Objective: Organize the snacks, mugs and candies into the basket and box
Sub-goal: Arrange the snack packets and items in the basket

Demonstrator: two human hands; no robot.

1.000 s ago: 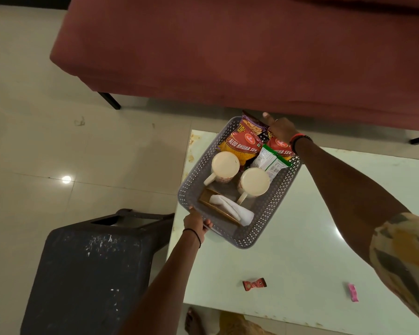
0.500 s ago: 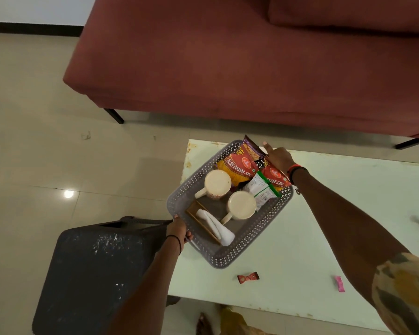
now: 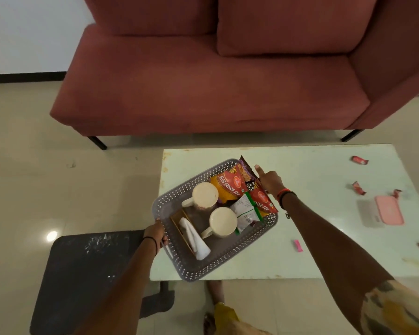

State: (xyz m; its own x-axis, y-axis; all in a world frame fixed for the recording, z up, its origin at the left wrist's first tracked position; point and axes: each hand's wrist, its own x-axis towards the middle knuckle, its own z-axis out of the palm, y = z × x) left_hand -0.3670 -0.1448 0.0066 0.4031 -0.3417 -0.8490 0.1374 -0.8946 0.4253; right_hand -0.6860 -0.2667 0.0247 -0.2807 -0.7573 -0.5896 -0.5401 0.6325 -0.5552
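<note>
Since a second ago our view has tilted up, so more of the red sofa shows, and the grey basket now lies lower on the pale table, hanging over its left near corner instead of sitting by the far edge. We grip the basket at two opposite ends: our left hand has its fingers curled around the near-left rim, and our right hand clasps the far-right rim, index finger pointing away. Whether the basket rests on the table or is lifted we cannot tell.

Inside stand two cream mugs, side by side, handles turned toward our left hand. Behind them lean the snack packets, red, yellow and white-green. A small brown box with a white cloth over it lies near our left hand.

Loose candies are scattered well apart on the table's right side, a pink one nearer us, and a pink box lies beside them. A dark stool stands left of the table.
</note>
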